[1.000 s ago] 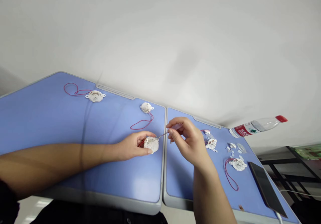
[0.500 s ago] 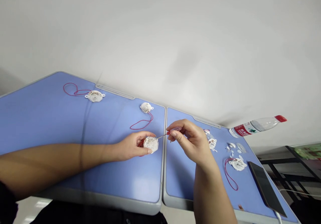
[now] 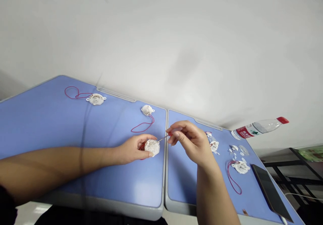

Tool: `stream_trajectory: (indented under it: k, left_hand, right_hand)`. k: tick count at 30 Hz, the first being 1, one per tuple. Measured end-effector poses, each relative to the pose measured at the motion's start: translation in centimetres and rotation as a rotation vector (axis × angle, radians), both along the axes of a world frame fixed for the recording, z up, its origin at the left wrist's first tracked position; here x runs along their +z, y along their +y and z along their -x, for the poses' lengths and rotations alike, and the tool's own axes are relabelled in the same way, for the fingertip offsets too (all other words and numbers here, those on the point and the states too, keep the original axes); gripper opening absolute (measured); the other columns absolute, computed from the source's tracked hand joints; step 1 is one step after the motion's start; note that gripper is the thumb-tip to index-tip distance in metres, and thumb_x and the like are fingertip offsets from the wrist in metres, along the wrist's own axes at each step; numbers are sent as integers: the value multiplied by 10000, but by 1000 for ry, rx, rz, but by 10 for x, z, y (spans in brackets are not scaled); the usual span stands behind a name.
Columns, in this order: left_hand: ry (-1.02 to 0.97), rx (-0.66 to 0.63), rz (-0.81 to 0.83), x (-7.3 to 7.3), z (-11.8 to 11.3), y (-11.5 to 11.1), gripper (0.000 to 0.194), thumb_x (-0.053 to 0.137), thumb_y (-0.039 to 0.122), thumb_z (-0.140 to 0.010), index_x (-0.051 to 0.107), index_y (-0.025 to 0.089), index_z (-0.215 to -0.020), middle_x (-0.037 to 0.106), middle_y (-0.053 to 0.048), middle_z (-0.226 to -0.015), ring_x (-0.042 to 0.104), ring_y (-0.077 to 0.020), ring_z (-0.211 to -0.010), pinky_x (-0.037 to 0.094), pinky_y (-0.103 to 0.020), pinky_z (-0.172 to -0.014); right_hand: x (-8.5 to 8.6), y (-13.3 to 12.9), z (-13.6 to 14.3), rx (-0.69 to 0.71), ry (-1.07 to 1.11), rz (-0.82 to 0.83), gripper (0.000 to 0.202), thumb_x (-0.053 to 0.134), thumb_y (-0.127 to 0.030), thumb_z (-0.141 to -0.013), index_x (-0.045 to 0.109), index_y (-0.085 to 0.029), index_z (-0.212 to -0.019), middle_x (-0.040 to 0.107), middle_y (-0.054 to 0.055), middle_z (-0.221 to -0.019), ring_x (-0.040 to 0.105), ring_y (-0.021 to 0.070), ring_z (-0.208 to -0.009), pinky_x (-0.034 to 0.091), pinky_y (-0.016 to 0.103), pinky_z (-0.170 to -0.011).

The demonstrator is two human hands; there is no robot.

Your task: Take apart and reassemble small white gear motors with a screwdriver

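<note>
My left hand (image 3: 135, 148) grips a small round white device (image 3: 152, 147) by its edge, thumb in front and fingers behind. A bit of red cord (image 3: 142, 146) shows between the fingers and the device. In my right hand (image 3: 190, 139) a screwdriver (image 3: 174, 131) with a red and clear handle is pinched between thumb and fingers. Its thin metal shaft (image 3: 163, 138) slants down to the left, with the tip at the device's upper right edge. Whether the tip sits in a screw or a gap, I cannot tell.
Similar white devices with red cords lie at the far left (image 3: 96, 99), beyond my hands (image 3: 147, 110) and at the right (image 3: 241, 166). Small loose parts (image 3: 234, 151), a water bottle (image 3: 257, 128) on its side and a phone (image 3: 271, 191) are on the right-hand blue table (image 3: 181, 184).
Both hands hold the same things in nearly the same pose. The whole view has shifted very slightly, so everything appears a little lower.
</note>
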State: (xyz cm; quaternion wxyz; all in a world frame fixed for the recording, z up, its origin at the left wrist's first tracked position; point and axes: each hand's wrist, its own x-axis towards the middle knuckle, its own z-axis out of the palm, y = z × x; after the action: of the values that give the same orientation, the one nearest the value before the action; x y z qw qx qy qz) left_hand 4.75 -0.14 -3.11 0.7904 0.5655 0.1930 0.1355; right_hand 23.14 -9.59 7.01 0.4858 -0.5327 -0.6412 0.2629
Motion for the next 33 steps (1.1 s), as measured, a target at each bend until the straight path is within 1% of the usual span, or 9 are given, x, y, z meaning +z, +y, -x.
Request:
stream_trajectory:
  k: [4, 8, 13, 15, 19, 22, 26, 29, 33]
  left_hand:
    - [6, -9, -2, 2, 0, 0, 552, 767, 225, -670, 525, 197, -1166, 600, -13, -908, 553, -127, -750, 432, -235, -601]
    - [14, -7, -11, 4, 0, 0, 550, 762, 225, -665, 526, 197, -1160, 595, -12, -918, 552, -137, -776, 432, -245, -620]
    - [-30, -18, -13, 4, 0, 0, 524, 767, 245, -667, 532, 180, -1131, 577, -8, -881, 535, -132, -750, 413, -239, -605]
    - [-32, -21, -16, 3, 0, 0, 511, 764, 243, -672, 534, 175, -1123, 575, -9, -881, 531, -130, -751, 409, -238, -603]
    - [4, -16, 0, 3, 1, 0, 546, 761, 226, -666, 520, 191, -1155, 586, -12, -914, 543, -136, -774, 418, -241, -610]
    - [11, -23, 9, 3, 1, 0, 559, 759, 224, -663, 515, 190, -1165, 589, -16, -928, 546, -137, -781, 426, -243, -610]
    - [19, -18, -4, 4, 1, 0, 555, 756, 218, -662, 517, 186, -1162, 586, -17, -935, 546, -139, -797, 433, -248, -624]
    - [19, -19, 2, 4, 1, 0, 558, 761, 227, -655, 516, 183, -1154, 579, -4, -892, 536, -129, -750, 419, -247, -602]
    - [0, -20, -1, 3, 1, 0, 559, 755, 222, -653, 513, 177, -1155, 574, 3, -868, 520, -117, -713, 402, -244, -584]
  right_hand:
    - [-3, 5, 6, -108, -6, -64, 149, 647, -320, -873, 580, -202, -812, 664, 32, -836, 636, 120, -561, 543, 279, -523]
    - [-6, 7, 11, -57, 45, -50, 100, 593, -298, -913, 567, -224, -974, 665, 8, -816, 606, 96, -499, 502, 251, -480]
    - [-4, 4, 5, 127, 128, 30, 207, 492, -318, -969, 547, -245, -1154, 645, 48, -961, 682, 137, -679, 586, 314, -602]
    - [-2, 3, 2, 134, 132, 40, 183, 478, -318, -975, 568, -233, -1110, 649, 55, -961, 690, 146, -696, 590, 314, -596]
    - [-2, 3, 3, 7, 65, -23, 70, 597, -272, -912, 602, -202, -916, 655, 34, -856, 670, 133, -622, 551, 283, -560]
    - [-4, 6, 8, -48, 96, -52, 92, 637, -257, -882, 566, -206, -854, 654, 14, -814, 627, 107, -547, 515, 258, -518]
    - [-7, 8, 10, -26, 117, -88, 116, 600, -236, -905, 561, -234, -1015, 635, -5, -804, 596, 93, -518, 502, 246, -495]
    - [-6, 5, 4, 60, 61, -58, 218, 552, -246, -938, 571, -251, -1155, 627, 26, -899, 634, 110, -598, 539, 286, -577]
    - [-3, 2, -3, 128, 64, -11, 213, 459, -264, -983, 583, -252, -1156, 635, 53, -973, 682, 143, -691, 565, 328, -646]
